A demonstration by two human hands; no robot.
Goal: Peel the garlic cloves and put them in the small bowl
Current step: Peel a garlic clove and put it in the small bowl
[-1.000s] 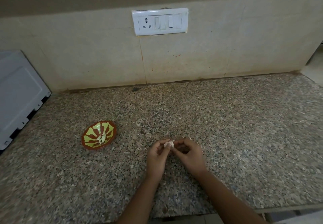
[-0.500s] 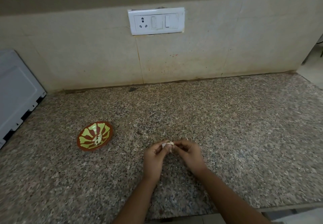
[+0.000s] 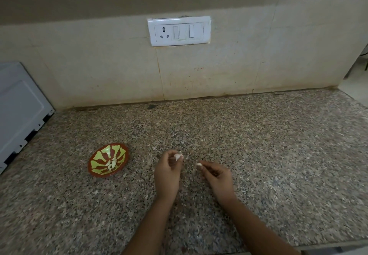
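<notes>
Peeled cloves (image 3: 112, 164) in small bowl (image 3: 95, 172)

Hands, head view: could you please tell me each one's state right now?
Left hand: pinching a garlic clove.
Right hand: pinching a small white bit, maybe peel.

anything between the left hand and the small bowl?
Nothing. The head view shows only bare granite countertop between the left hand and the small bowl.

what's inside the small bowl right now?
Pale peeled garlic cloves clustered at the centre of the small bowl, patterned wall showing around them. Exact count unclear; the bowl floor beneath them is covered.
</notes>
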